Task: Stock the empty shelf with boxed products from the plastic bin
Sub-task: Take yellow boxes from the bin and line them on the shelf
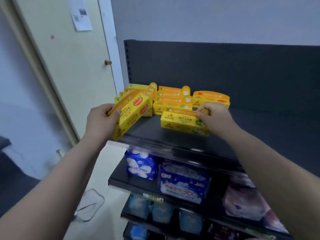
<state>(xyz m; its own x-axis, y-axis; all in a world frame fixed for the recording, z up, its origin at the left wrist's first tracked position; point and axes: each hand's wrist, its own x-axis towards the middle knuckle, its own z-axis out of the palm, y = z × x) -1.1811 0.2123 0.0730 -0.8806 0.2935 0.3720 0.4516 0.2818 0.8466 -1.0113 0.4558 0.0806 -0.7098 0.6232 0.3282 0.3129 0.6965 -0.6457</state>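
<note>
Head view: on the dark top shelf, yellow boxes stand in rows toward its back left, one more box to their right. The left hand grips a tilted box over the shelf's left front edge, fingers wrapped round its end. The right hand pinches the top of a box resting flat on the shelf, in front of the rows. A clear bin sits on the floor, below and left of the shelf.

Glossy cardboard boxes; matt dark shelf, seemingly metal.
</note>
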